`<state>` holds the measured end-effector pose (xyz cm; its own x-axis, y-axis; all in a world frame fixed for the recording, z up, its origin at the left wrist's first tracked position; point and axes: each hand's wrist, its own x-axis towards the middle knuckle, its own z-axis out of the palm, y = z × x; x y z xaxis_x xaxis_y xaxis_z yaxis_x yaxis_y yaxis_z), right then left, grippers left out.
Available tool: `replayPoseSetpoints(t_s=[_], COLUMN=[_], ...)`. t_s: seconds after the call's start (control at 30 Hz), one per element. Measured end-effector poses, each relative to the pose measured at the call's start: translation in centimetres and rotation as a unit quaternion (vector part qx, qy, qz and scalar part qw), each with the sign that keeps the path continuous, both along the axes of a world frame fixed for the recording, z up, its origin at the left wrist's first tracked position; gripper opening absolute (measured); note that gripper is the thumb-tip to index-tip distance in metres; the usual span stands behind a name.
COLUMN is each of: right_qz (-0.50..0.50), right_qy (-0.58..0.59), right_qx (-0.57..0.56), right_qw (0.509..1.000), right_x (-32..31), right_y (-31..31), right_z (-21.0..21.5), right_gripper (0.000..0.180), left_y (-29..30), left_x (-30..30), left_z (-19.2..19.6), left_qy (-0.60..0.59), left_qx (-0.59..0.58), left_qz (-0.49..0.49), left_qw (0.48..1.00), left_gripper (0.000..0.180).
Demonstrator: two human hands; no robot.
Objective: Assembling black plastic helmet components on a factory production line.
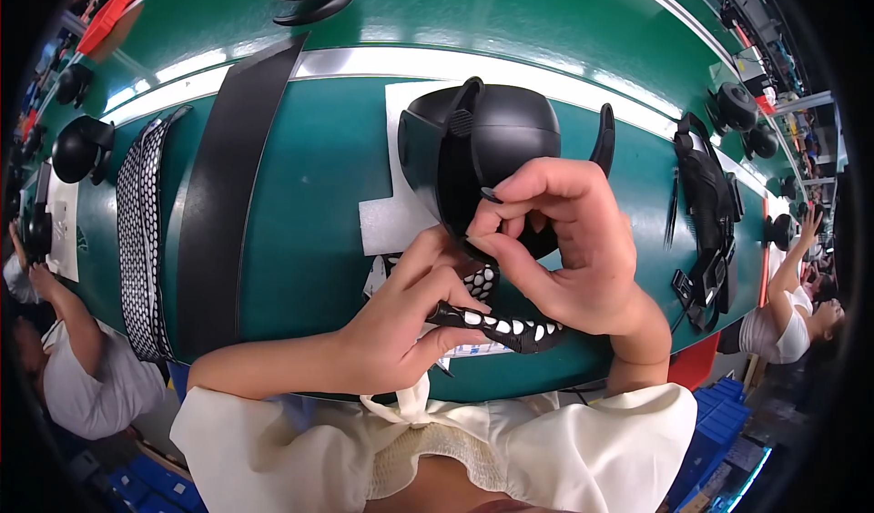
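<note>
A black, rounded, helmet-like shell (514,117) lies on a white foam sheet (375,226) in front of me, its hollow side toward me. My left hand (405,317) is closed on a black strip with white spots (510,328), pinched between thumb and fingers below the shell. My right hand (578,240) is over the shell's near rim, thumb and index finger pressed together in a pinch. A small dark spot shows at the index fingertip; what the pinch holds, if anything, I cannot make out. Part of the spotted strip is hidden behind my hands.
Left on the green table (300,231) lie a long black panel (232,167) and a white-dotted black strip (141,240). A curved black piece (604,140) stands right of the shell. Black straps and parts (706,203) lie farther right. Other people work at both sides.
</note>
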<state>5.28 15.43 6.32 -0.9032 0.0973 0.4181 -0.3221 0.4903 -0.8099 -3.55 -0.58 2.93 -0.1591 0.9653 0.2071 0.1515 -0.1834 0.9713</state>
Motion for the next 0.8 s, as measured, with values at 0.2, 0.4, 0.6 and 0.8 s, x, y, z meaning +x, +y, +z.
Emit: replayPoseSetpoints(t_s=[0.2,0.4,0.6,0.8], right_qz=[-0.036,-0.091,-0.112,-0.122], right_qy=[0.006,0.238,0.071,-0.037], right_qx=[0.021,0.437,0.049,0.175], right_qw=[0.999,0.863,0.990,0.976], right_x=[-0.3,0.4,1.9,2.7], right_y=[-0.3,-0.6,2.0,2.6], right_z=[0.0,-0.6,0.0,0.7], right_gripper=[0.025,0.020,0.018,0.013], left_y=[-0.1,-0.1,-0.1,0.5], left_x=[-0.2,-0.3,-0.3,-0.1], left_z=[0.1,0.5,-1.1,-0.7], left_qy=[0.034,0.069,-0.075,-0.290], left_qx=[0.008,-0.034,-0.039,-0.092], left_qz=[0.005,0.013,0.018,-0.043], left_qw=[0.999,0.997,0.996,0.952], left_gripper=[0.020,0.019,0.018,0.018])
